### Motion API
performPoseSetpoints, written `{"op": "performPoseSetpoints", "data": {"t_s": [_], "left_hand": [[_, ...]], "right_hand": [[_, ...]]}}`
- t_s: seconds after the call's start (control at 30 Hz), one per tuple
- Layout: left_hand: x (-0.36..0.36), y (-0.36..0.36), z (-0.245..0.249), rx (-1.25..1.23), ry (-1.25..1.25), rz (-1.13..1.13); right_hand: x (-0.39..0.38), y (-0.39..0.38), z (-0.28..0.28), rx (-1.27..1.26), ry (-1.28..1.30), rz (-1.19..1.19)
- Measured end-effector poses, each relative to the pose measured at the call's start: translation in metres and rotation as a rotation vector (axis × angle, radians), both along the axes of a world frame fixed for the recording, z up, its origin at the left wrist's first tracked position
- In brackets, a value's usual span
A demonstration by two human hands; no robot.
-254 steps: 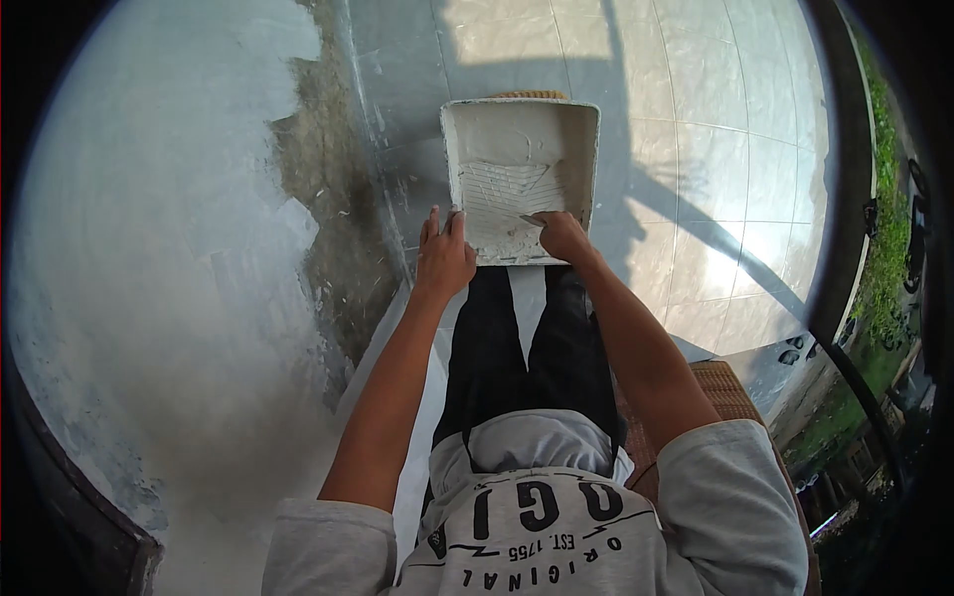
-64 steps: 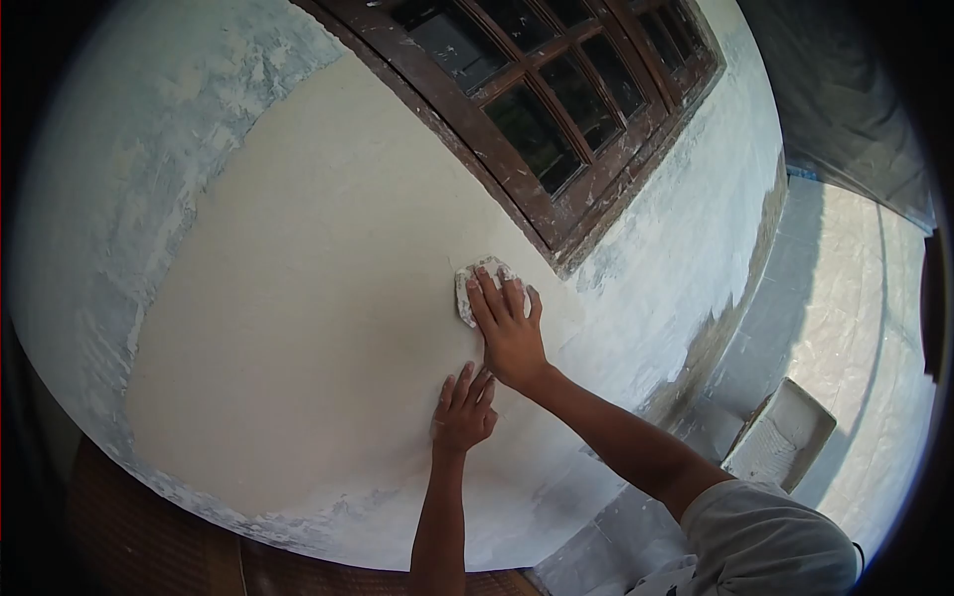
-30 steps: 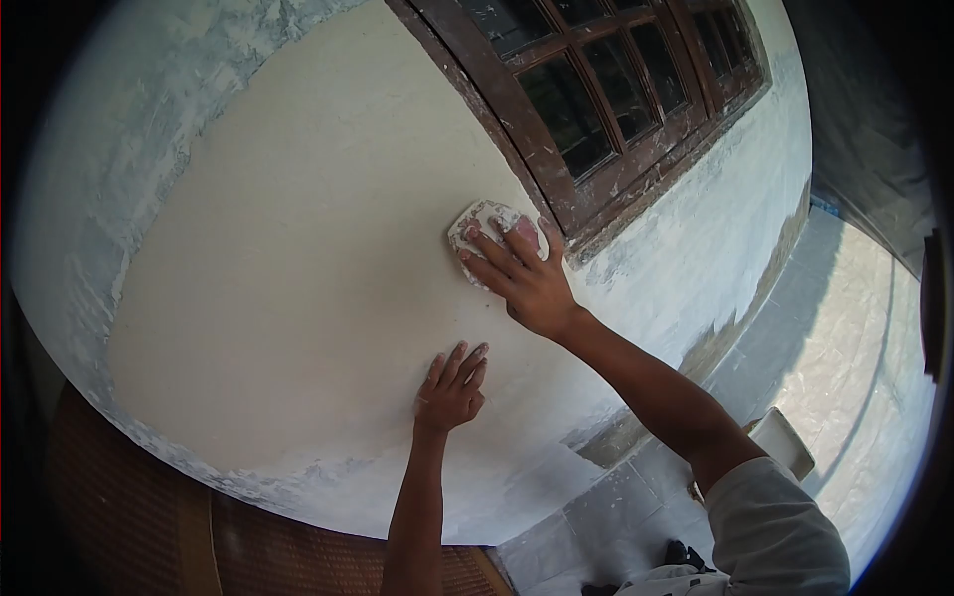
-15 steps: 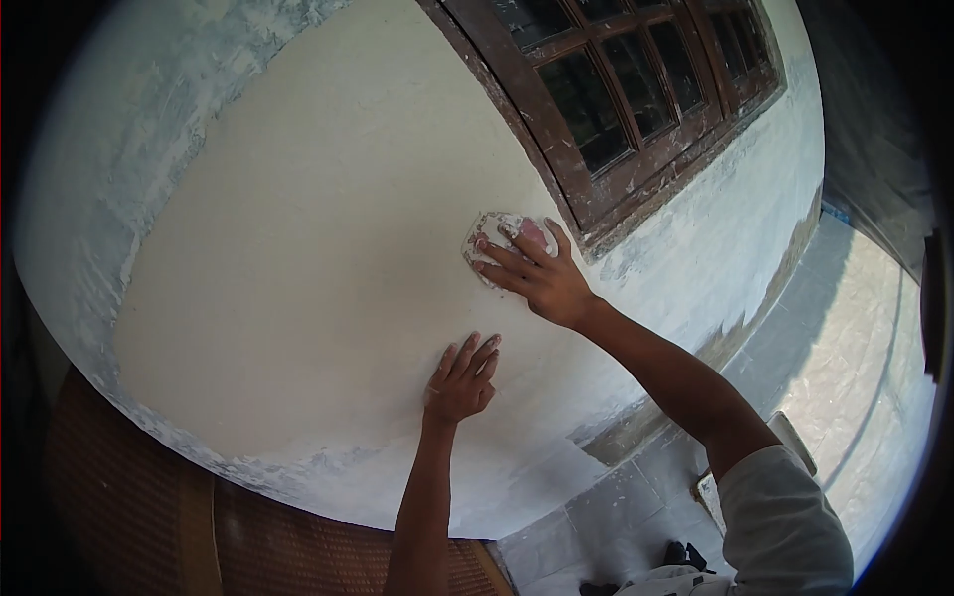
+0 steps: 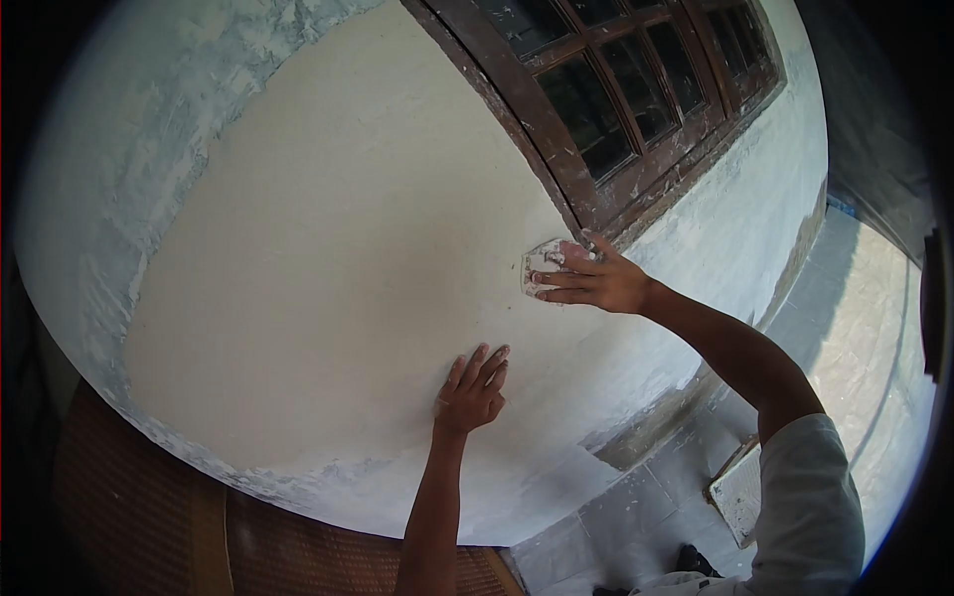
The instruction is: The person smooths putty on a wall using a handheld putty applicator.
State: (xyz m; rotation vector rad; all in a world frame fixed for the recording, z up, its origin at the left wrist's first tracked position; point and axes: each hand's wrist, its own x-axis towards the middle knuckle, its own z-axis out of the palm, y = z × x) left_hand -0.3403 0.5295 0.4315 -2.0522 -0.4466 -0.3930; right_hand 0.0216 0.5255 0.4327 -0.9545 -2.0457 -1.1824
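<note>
My right hand (image 5: 611, 281) presses a flat, white-smeared pad (image 5: 542, 268) against the wall (image 5: 348, 228), just below the corner of the brown window frame (image 5: 571, 189). Pinkish patches show on the pad between my spread fingers. What kind of pad it is I cannot tell. Lower and to the left, my left hand (image 5: 472, 392) rests on the pale, smooth part of the wall, fingers stretched out and holding nothing. Whitish smears mark its fingertips.
Rougher bluish-white coating (image 5: 169, 169) borders the smooth area on the left. Woven brown panels (image 5: 308, 536) run along the lower left. A shallow, white-stained tray (image 5: 737, 494) lies on the grey tiled floor (image 5: 636, 507) near my right arm. Dark sheeting (image 5: 874, 149) hangs at right.
My right hand has slid the pad rightward and slightly down, closer beneath the window corner. My left hand stays on nearly the same spot. More of the tray shows as the view shifts.
</note>
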Motion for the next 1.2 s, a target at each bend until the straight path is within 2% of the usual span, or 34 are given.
{"op": "performPoseSetpoints", "data": {"t_s": [0.07,0.13,0.27,0.33,0.47,0.53,0.57,0.67,0.73,0.8,0.9,0.93,0.97,1.1,1.17,1.2], "left_hand": [[-0.001,0.001,-0.001,0.000,-0.005,-0.010],[0.002,0.002,0.000,-0.005,-0.016,-0.013],[-0.001,-0.001,-0.001,0.014,0.019,0.012],[0.001,0.000,0.001,0.006,0.019,0.009],[-0.002,-0.002,0.000,-0.010,0.005,0.006],[0.002,0.004,0.000,-0.001,-0.004,-0.003],[0.002,0.007,-0.002,0.007,-0.007,-0.016],[-0.003,-0.001,-0.001,-0.009,0.012,0.004],[0.000,0.000,0.001,-0.003,0.017,0.003],[0.000,0.001,0.000,-0.020,0.007,-0.008],[0.000,0.000,0.001,-0.013,0.011,-0.013],[0.001,0.001,0.000,-0.012,0.004,-0.021],[0.001,0.003,0.000,-0.015,0.000,-0.025],[-0.001,0.000,0.001,-0.040,-0.001,-0.044],[0.000,0.000,0.002,-0.060,-0.001,-0.067],[-0.001,0.000,0.003,-0.085,0.001,-0.083]], "right_hand": [[0.012,-0.007,-0.017,-0.017,-0.008,-0.037],[0.009,-0.023,-0.012,0.082,0.152,-0.038],[-0.042,-0.010,0.049,0.161,0.195,0.074],[-0.052,0.005,0.055,0.157,0.158,-0.047],[-0.050,-0.014,-0.044,0.015,0.293,-0.002],[-0.047,-0.029,-0.060,-0.029,0.324,0.061],[-0.045,-0.020,-0.058,-0.025,0.317,0.062],[-0.078,-0.020,0.027,0.140,0.452,0.045],[-0.089,-0.003,0.040,0.087,0.511,0.055],[-0.096,0.000,0.017,0.039,0.529,0.024],[-0.102,-0.023,-0.068,-0.048,0.556,-0.030],[-0.105,-0.030,-0.069,-0.030,0.607,-0.005],[-0.109,-0.034,-0.068,-0.012,0.662,0.023],[-0.123,-0.024,0.037,0.119,0.755,0.040],[-0.131,-0.006,0.037,0.063,0.820,0.023],[-0.136,-0.005,0.015,0.052,0.823,0.000]]}}
